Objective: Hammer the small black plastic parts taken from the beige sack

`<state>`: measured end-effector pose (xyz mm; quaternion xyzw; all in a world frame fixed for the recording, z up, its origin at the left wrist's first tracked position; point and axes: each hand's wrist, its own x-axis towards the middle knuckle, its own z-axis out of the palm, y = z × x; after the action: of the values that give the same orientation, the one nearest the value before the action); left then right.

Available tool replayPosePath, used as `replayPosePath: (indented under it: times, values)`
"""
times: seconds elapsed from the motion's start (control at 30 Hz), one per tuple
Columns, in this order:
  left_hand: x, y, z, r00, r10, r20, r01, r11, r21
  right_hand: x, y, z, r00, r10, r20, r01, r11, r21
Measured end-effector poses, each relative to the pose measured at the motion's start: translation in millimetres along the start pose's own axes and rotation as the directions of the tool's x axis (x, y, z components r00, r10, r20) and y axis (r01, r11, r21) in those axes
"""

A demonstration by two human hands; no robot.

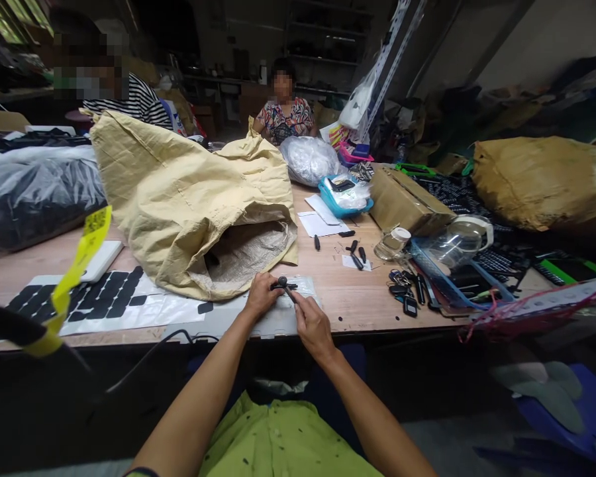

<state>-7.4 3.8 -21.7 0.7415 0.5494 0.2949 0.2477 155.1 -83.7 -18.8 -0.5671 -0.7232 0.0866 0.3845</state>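
Note:
Near the table's front edge, my left hand (261,295) is closed on a small black part (283,283) with a rounded end. My right hand (314,326) pinches a thin, dark, stick-like tool (290,294), its tip against or very near that part. I cannot make out its exact kind. Under both hands lies a pale flat board (278,324) with a clear plastic bag (305,286) on it. Just beyond my left hand, a large beige sack (198,192) lies with its mouth facing me.
Black rectangular pieces (109,291) lie in rows on a white sheet at left. To the right are black key fobs (408,303), a glass jar (391,245), a blue tray (451,285) and a cardboard box (410,202). Two people sit across the table (342,305).

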Motion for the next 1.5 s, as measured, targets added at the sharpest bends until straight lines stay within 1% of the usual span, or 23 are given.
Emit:
replayPosePath:
  times: [0.1, 0.27, 0.43, 0.57, 0.63, 0.8, 0.9, 1.0, 1.07, 1.13, 1.2, 1.27, 1.37, 1.5]
  values:
    - [-0.3, -0.6, 1.9, 1.000, 0.009, -0.010, -0.009, 1.000, 0.006, 0.0, 1.1, -1.1, 1.000, 0.020, 0.015, -0.019, 0.999, -0.041]
    - [-1.1, -0.5, 3.3, 1.000, 0.014, -0.014, -0.014, 1.000, 0.007, 1.1, -1.4, -7.6, 0.999, 0.032, -0.039, -0.034, 0.998, -0.061]
    - [-1.3, 0.1, 2.6, 1.000, 0.025, -0.006, -0.025, 1.000, 0.011, 1.5, -5.5, -4.7, 1.000, 0.016, -0.006, -0.017, 0.995, -0.099]
    - [-1.6, 0.0, 2.9, 1.000, 0.005, -0.006, -0.005, 1.000, 0.015, 2.2, -2.3, -1.2, 0.999, 0.008, 0.036, -0.003, 0.989, -0.145]
    - [-1.7, 0.2, 3.3, 1.000, 0.007, -0.012, -0.007, 1.000, 0.007, 3.2, -0.4, -2.9, 0.999, 0.012, 0.042, -0.006, 0.990, -0.141]
    - [-2.1, 2.1, 3.1, 1.000, 0.016, -0.023, -0.016, 1.000, -0.005, 2.0, 1.3, -8.5, 0.998, 0.039, -0.040, -0.042, 0.995, -0.085]
    - [-2.1, 2.2, 2.7, 0.999, 0.015, -0.031, -0.016, 1.000, -0.006, -2.0, 5.1, -5.8, 0.999, 0.049, -0.009, -0.049, 0.997, -0.062]
    - [-1.9, 1.3, 3.1, 0.999, 0.017, -0.035, -0.017, 1.000, -0.005, 0.2, 14.7, -3.4, 0.995, 0.096, -0.005, -0.096, 0.993, -0.070]
    - [-2.0, 1.2, 3.6, 0.999, 0.017, -0.038, -0.017, 1.000, 0.000, 9.1, 25.1, -5.7, 0.987, 0.159, -0.033, -0.161, 0.981, -0.109]
    - [-2.7, 2.0, 4.1, 0.999, 0.015, -0.043, -0.014, 1.000, 0.006, 23.1, 38.6, -11.3, 0.971, 0.234, -0.052, -0.240, 0.952, -0.188]
    - [-4.1, 2.9, 4.5, 0.999, 0.008, -0.045, -0.007, 1.000, 0.011, 38.4, 54.1, -18.1, 0.949, 0.309, -0.055, -0.311, 0.900, -0.305]
    - [-5.8, 3.4, 4.8, 0.999, 0.003, -0.037, -0.003, 1.000, 0.014, 50.6, 69.0, -23.0, 0.937, 0.344, -0.053, -0.334, 0.847, -0.414]
    - [-6.6, 3.4, 3.7, 1.000, 0.013, -0.019, -0.012, 1.000, 0.025, 59.2, 84.7, -22.8, 0.946, 0.312, -0.092, -0.312, 0.787, -0.532]
    - [-6.7, 7.2, -3.3, 0.999, 0.034, 0.012, -0.035, 0.998, 0.050, 59.1, 87.8, -14.7, 0.964, 0.229, -0.138, -0.265, 0.746, -0.611]
